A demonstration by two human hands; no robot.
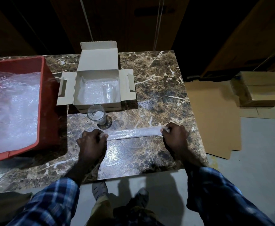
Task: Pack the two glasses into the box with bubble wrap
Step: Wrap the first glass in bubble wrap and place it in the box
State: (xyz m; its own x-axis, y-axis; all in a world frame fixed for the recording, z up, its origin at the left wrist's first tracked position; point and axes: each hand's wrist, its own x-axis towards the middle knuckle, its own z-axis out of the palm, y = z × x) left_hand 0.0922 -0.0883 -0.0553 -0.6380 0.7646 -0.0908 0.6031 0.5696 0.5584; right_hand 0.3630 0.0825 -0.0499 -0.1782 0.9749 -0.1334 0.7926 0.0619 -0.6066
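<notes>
An open cardboard box [78, 88] stands at the back of the marble table, lined with bubble wrap. One clear glass [109, 93] lies inside it at the right. A second clear glass [97, 115] stands upright just in front of the box. A sheet of bubble wrap [133, 132] lies on the table in front of that glass, its far edge lifted. My left hand [91, 144] pinches the sheet's left corner and my right hand [176, 136] pinches its right corner.
A red bin [43, 101] full of bubble wrap sits on the table at the left, close to the box. The marble table [158, 82] ends just right of my right hand. Flattened cardboard [215, 119] and stacked boxes [260, 90] lie on the floor to the right.
</notes>
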